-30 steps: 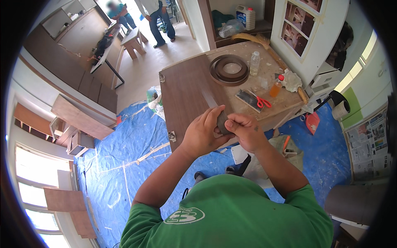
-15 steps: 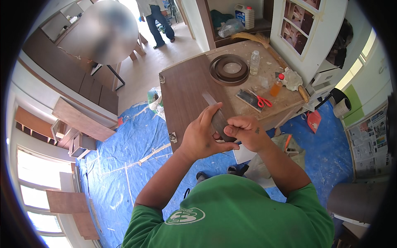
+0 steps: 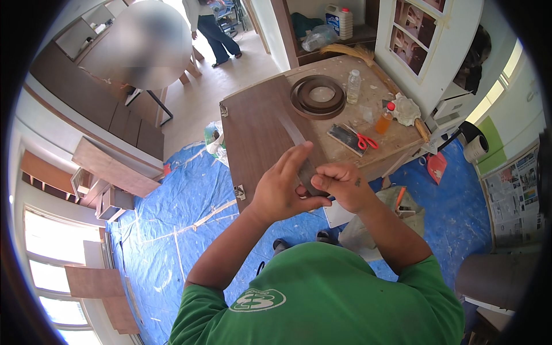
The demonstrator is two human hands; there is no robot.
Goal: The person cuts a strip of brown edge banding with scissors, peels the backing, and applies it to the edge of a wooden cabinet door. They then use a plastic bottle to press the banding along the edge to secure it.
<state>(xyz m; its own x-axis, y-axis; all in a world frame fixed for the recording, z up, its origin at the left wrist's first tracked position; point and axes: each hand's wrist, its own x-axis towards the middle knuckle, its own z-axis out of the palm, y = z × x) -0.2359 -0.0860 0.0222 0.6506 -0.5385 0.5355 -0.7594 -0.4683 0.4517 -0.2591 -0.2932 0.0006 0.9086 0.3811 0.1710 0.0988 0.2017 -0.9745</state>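
A narrow brown strip, like a length of edge banding, is held in front of me above the near edge of a wood-grain panel. Its paler far end points up and left past my fingers. My left hand curls around the strip, fingers along its far part and thumb near its lower end. My right hand pinches the strip's near end between thumb and bent fingers. Beneath lies the brown panel with metal hinges on its left edge. A coil of brown edge banding rests beyond it.
On the workbench lie red-handled scissors by a dark flat block, a clear bottle, an orange-liquid bottle and a broom. Blue sheeting covers the floor. A person stands in the doorway.
The strip's pale far end reaches farther up and left past my left fingers. Both hands stay almost in place. The person in the doorway has shifted stance.
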